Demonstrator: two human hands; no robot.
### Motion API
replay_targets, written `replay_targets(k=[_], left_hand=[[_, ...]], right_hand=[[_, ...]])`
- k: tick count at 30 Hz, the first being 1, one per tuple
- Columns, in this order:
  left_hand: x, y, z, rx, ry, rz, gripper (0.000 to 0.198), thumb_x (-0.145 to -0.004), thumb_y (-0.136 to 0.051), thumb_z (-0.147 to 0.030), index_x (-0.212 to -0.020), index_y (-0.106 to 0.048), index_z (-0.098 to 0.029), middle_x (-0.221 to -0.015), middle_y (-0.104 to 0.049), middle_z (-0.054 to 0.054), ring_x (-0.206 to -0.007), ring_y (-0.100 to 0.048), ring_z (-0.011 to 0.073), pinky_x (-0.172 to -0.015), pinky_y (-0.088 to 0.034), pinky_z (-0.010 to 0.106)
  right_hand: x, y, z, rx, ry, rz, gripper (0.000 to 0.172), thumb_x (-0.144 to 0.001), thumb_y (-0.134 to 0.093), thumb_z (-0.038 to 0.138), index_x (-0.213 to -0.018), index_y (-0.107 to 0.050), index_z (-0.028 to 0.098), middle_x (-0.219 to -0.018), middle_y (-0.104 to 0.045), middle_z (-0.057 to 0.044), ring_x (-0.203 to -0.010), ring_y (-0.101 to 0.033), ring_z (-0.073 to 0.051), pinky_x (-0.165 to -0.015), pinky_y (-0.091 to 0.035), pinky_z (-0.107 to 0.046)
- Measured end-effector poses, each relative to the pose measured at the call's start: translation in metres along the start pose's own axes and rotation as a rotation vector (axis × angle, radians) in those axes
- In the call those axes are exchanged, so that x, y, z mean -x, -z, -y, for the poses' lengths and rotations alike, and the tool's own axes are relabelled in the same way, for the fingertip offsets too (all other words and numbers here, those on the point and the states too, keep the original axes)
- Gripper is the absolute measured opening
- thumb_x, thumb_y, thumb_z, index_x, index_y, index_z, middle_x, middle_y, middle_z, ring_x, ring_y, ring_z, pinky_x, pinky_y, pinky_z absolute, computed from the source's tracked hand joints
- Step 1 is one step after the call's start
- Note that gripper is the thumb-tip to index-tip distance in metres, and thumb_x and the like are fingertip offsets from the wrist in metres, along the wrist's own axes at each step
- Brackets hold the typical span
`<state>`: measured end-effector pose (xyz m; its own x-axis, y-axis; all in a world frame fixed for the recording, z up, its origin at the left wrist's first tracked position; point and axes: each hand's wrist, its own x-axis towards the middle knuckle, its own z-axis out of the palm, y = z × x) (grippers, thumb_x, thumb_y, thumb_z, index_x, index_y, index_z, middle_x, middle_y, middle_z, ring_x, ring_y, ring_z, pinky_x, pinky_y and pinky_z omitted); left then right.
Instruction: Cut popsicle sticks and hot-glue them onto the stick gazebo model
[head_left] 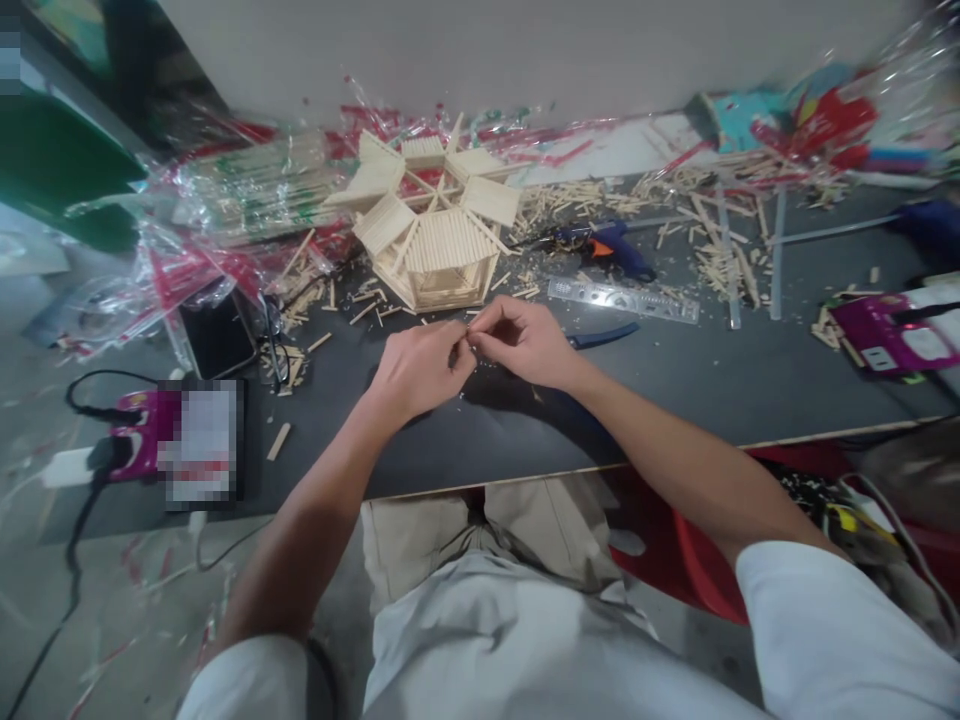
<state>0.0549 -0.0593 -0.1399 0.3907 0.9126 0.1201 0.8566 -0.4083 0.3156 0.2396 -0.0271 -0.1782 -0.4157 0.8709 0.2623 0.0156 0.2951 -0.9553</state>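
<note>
My left hand and my right hand meet fingertip to fingertip over the dark board. Between the pinched fingers sits a tiny wooden piece, too small to make out clearly. Just beyond the hands stands a model pavilion built of thin wooden sticks, with several roof panels spread around its top. The hands do not touch it.
A blue and orange glue gun and a clear ruler lie right of the model. A blue-handled tool lies by my right wrist. Loose stick offcuts, crumpled plastic wrap, a phone, glasses and a magenta box crowd the board.
</note>
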Motion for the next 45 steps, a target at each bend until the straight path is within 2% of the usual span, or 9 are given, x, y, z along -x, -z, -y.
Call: replay_targets(k=[3,6,16,24,31,39,45], left_hand=[[-0.001,0.0,-0.003,-0.053,0.032,0.079,0.021,-0.098,-0.044,-0.025,-0.094,-0.063,-0.02,-0.089,-0.073,0.008,-0.072,-0.065,0.0206,-0.06,-0.031,0.032],[-0.002,0.0,-0.004,-0.06,0.041,0.127,0.023,-0.101,-0.041,-0.026,-0.099,-0.063,-0.019,-0.091,-0.073,0.009,-0.074,-0.066,0.0213,-0.06,-0.03,0.031],[-0.002,-0.002,-0.008,-0.024,0.061,0.115,0.024,-0.102,-0.041,-0.027,-0.099,-0.063,-0.019,-0.09,-0.072,0.008,-0.074,-0.066,0.0206,-0.06,-0.029,0.031],[0.0,-0.001,-0.011,-0.053,0.069,0.113,0.026,-0.103,-0.039,-0.027,-0.096,-0.063,-0.018,-0.093,-0.074,0.01,-0.079,-0.069,0.0221,-0.06,-0.03,0.032],[0.001,-0.006,-0.01,0.002,0.074,0.152,0.023,-0.105,-0.037,-0.026,-0.103,-0.058,-0.017,-0.096,-0.073,0.01,-0.077,-0.067,0.0217,-0.06,-0.028,0.032],[0.0,-0.004,-0.015,0.078,0.115,0.175,0.024,-0.105,-0.034,-0.026,-0.104,-0.057,-0.017,-0.096,-0.072,0.01,-0.076,-0.065,0.0208,-0.062,-0.033,0.032],[0.0,-0.006,-0.015,0.112,0.12,0.168,0.022,-0.103,-0.037,-0.026,-0.101,-0.057,-0.018,-0.092,-0.07,0.009,-0.074,-0.063,0.0205,-0.063,-0.036,0.031]], right_hand=[[-0.001,0.001,-0.001,0.031,0.02,-0.016,0.025,-0.083,-0.074,0.042,-0.083,-0.064,0.018,-0.075,-0.066,-0.001,-0.068,-0.056,-0.012,-0.063,-0.045,-0.027],[0.0,0.003,-0.002,0.037,0.018,-0.015,0.024,-0.084,-0.073,0.041,-0.084,-0.065,0.018,-0.075,-0.067,-0.001,-0.068,-0.057,-0.013,-0.064,-0.046,-0.027],[0.002,0.006,-0.003,0.033,0.061,-0.011,0.022,-0.086,-0.072,0.038,-0.086,-0.064,0.018,-0.077,-0.066,-0.002,-0.068,-0.058,-0.013,-0.064,-0.046,-0.028],[0.005,0.006,-0.003,0.096,0.044,-0.008,0.027,-0.087,-0.071,0.044,-0.085,-0.063,0.019,-0.075,-0.064,-0.001,-0.067,-0.055,-0.013,-0.062,-0.044,-0.028],[0.005,0.006,-0.004,0.098,0.067,-0.044,0.025,-0.087,-0.072,0.043,-0.085,-0.065,0.019,-0.076,-0.067,-0.002,-0.068,-0.058,-0.014,-0.064,-0.046,-0.029],[0.007,0.009,-0.005,0.118,0.126,-0.05,0.018,-0.089,-0.071,0.036,-0.087,-0.066,0.019,-0.081,-0.069,-0.003,-0.075,-0.062,-0.015,-0.07,-0.05,-0.03],[0.008,0.008,-0.006,0.096,0.163,-0.053,0.015,-0.09,-0.07,0.033,-0.087,-0.066,0.019,-0.081,-0.069,-0.002,-0.074,-0.062,-0.014,-0.069,-0.05,-0.029]])
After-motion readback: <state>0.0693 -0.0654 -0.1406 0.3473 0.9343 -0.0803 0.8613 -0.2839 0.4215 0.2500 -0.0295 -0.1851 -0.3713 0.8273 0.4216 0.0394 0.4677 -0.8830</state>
